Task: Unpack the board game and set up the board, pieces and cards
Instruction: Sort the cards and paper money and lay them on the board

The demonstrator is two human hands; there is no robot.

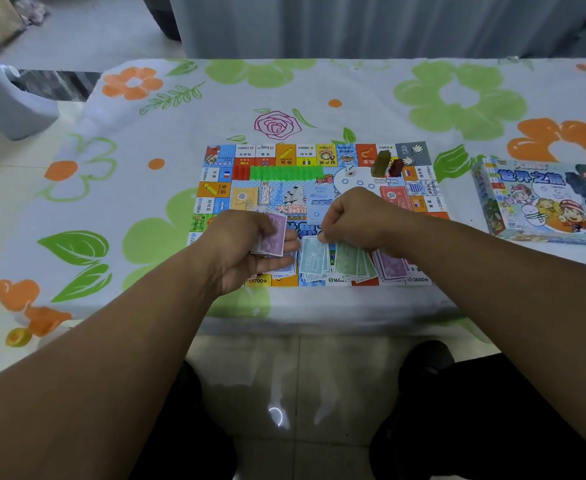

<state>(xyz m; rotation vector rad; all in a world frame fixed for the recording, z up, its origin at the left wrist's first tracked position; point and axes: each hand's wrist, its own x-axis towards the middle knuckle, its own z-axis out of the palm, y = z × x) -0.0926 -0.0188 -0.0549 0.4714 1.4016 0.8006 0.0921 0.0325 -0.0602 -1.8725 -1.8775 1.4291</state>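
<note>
The colourful game board (284,157) lies flat in the middle of the table. My left hand (243,247) grips a small stack of purple play-money notes (274,237) over the board's near left part. My right hand (357,220) pinches the top of a light blue note pile (314,259). Beside that pile lie a green pile (352,263) and a purple pile (392,265) along the board's near edge. A row of green houses (286,173) and red pieces (240,173) stands near the far side. A white die (350,171) and two tall pawns (386,164) stand at the far right.
The game box (544,202) lies at the right on the flowered tablecloth (146,133). The table's near edge runs just below the board. A grey covered chair (4,98) stands at far left. A yellow and orange object (19,336) sits at the near left edge.
</note>
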